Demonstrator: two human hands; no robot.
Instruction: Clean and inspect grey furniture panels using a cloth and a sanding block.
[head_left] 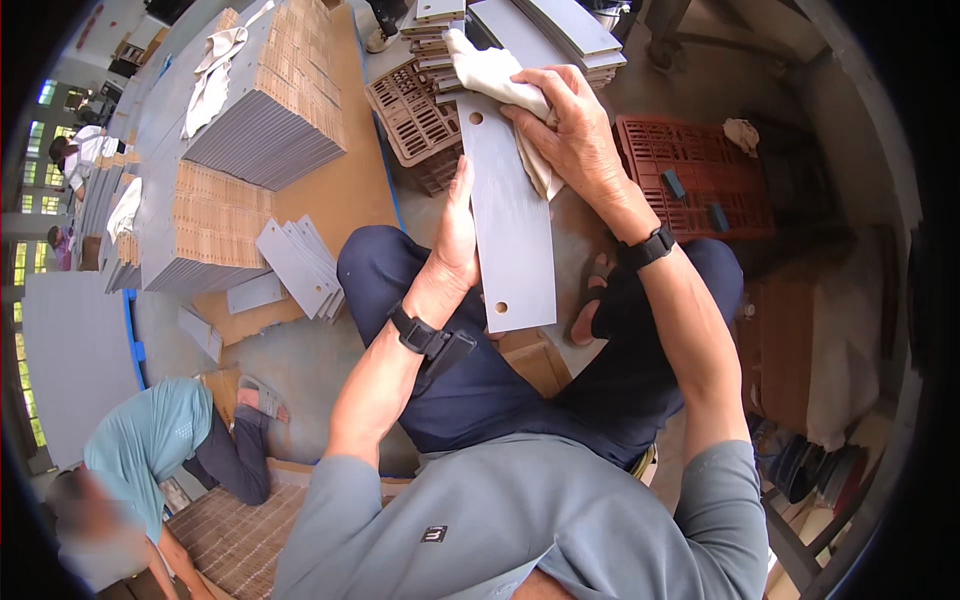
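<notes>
Center of frame, I see a long flat grey panel [508, 215], smooth matte, rectangular, a small round hole near each end, lying lengthwise over the person's lap. My left hand [452, 250] braces its left long edge, fingers straight and together, palm against the edge, not curled round it. My right hand [572, 130] sits at the panel's upper end, fingers bent over a crumpled off-white cloth [500, 85], soft and wrinkled, pressing it onto the panel face. Black wristbands on both wrists.

Upper center, just beyond the cloth: a stack of the same grey panels [560, 30], and a brownish plastic crate [415, 110] with a slotted grid, tilted. Right of center a red plastic crate [700, 175], same lattice, two small dark blocks on it. Upper left: tall stacks of grey sheets [265, 100] with tan edges on a brown board, cloths draped on top; a few loose panels [300, 265] fanned below them.

Floor is bare grey concrete, dusty. Lower left another person [150, 440] in a teal top bends over a woven mat. Windows at far left edge, workshop room.
</notes>
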